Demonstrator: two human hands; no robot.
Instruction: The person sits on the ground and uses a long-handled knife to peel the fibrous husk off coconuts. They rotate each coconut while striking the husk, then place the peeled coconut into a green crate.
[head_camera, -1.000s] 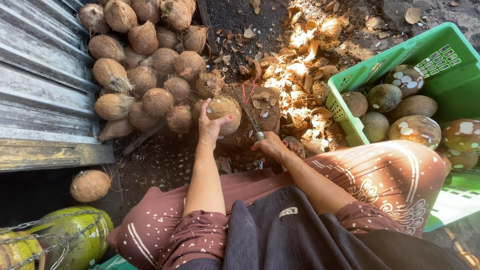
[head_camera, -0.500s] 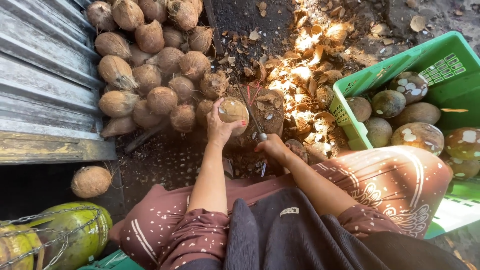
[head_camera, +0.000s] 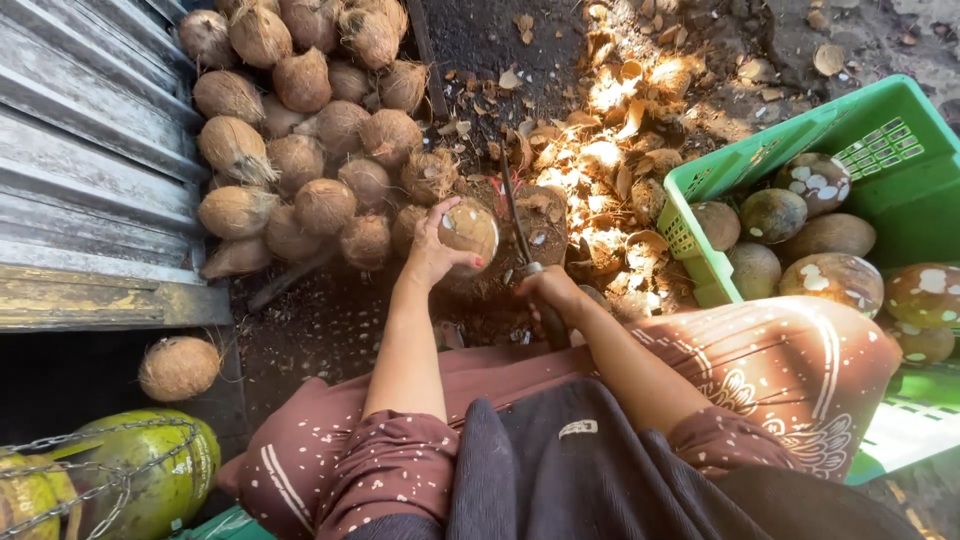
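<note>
The coconut sits in the left hand, fingers wrapped over its near side, its pale shaved face turned up. Compared with a second ago it has been turned and drawn slightly toward the person, and more bare shell shows now. The right hand is clenched around the handle of a knife, whose blade points away just right of the coconut; it has stayed close beside the fruit. This reads as shaving in progress, with brown patches left on the shell.

Behind the coconut lies a heap of hairy brown coconuts against a corrugated metal sheet. To the right, husk chips litter the ground, and a green crate holds smoother, mottled ones. One loose coconut lies near left.
</note>
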